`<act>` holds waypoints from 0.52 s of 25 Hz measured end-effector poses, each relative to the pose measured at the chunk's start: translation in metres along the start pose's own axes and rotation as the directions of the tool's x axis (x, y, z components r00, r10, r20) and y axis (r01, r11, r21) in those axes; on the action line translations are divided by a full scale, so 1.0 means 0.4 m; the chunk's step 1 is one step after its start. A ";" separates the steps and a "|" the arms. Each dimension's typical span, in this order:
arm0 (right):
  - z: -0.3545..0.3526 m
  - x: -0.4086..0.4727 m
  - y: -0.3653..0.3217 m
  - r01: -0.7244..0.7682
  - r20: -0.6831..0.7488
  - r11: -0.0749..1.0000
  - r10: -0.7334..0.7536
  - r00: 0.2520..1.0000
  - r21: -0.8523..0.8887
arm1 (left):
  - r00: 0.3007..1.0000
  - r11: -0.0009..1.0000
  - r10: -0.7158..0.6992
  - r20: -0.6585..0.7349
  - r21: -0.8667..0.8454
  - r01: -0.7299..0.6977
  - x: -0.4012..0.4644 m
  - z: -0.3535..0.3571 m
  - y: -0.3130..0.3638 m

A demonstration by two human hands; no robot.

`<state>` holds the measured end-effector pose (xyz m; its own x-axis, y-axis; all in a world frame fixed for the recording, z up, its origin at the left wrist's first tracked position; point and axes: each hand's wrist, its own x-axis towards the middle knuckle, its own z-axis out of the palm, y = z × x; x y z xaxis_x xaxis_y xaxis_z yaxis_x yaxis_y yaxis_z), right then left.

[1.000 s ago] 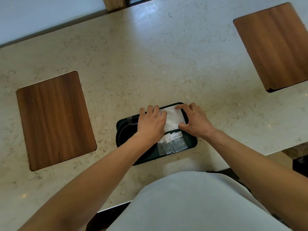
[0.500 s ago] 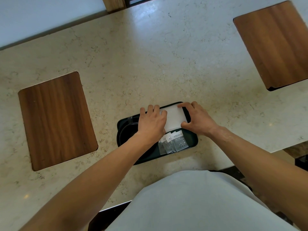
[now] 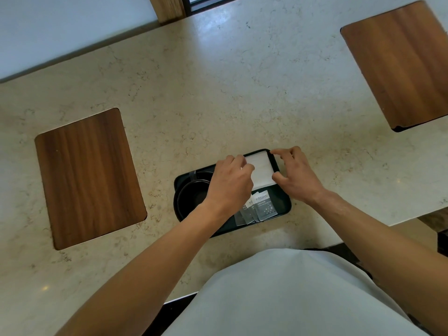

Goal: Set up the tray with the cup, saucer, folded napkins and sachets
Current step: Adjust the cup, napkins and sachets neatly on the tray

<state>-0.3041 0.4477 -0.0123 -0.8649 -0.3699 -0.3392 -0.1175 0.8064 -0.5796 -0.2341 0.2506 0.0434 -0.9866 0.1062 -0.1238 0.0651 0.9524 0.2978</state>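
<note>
Squaring the folded napkin [image 3: 260, 169], which lies in the tray [image 3: 283, 204] between both hands: left hand [image 3: 229, 184] curled at its left edge, right hand [image 3: 294, 174] fingertips half-open at its right edge. Likely light and limp, best nudged by its edges.

You've got the tray [image 3: 286, 209] sitting on the counter [image 3: 218, 93] right at the near edge in front of you. In it, the saucer [image 3: 191, 197] is on the left, the folded napkin [image 3: 260, 169] is at the far right corner, and the sachets [image 3: 260, 208] are just in front of the napkin. One wooden board [image 3: 89, 175] lies off to the left, another wooden panel [image 3: 402, 64] far right.
</note>
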 end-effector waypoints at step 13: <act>0.103 -0.210 -0.048 0.340 -0.025 0.920 -0.351 0.936 -0.193 | 0.995 0.981 -0.095 0.000 -0.170 0.093 -0.267 0.111 0.087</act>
<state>-0.2092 0.4443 -0.0033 -0.7802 -0.6181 -0.0957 -0.4968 0.7054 -0.5056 -0.1198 0.2852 0.0252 -0.9884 0.0153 -0.1514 -0.0537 0.8956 0.4416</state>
